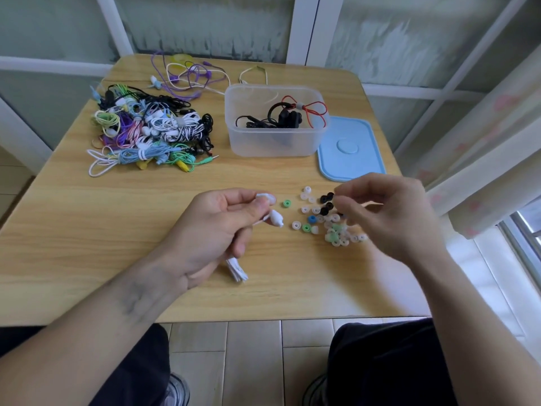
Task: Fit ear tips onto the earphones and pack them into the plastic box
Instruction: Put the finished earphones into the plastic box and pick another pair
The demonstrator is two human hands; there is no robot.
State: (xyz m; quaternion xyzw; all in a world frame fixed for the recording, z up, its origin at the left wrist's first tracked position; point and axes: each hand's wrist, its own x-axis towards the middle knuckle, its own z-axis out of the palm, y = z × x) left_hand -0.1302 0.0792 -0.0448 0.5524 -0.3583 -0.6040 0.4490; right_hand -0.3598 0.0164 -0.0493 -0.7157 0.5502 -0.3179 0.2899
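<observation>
Left hand (216, 230) grips a white earphone set (275, 218), fingers curled round the bundled cord w/ the folded loops poking out below the palm near the table's near edge; one bud sits pinched at thumb and fingertip, the other dangles just below it. Both buds look bare, no tips on yet, tho blur makes that a judgement. Right hand (383, 212) hovers over the ear tip pile (330, 221) at right-centre, fingers curled together as if picking — can't tell if a tip is actually between them. Loose tips: clear/white mostly, some black, green, one blue. They'll be featherweight, soft silicone, squashy and easy to flick away, so pinch by the rim and push the bore straight over the bud's nozzle. Bud itself is hard, smooth plastic, prob slippery — hold the body, not the thin cord. Clear plastic box (275, 121) stands far-centre, open, black and red earphones already inside; blue lid (351, 150) lies flat just right of it, touching. Big tangle of coloured earphones (149, 130) waits far-left on the wooden table (87, 230).
</observation>
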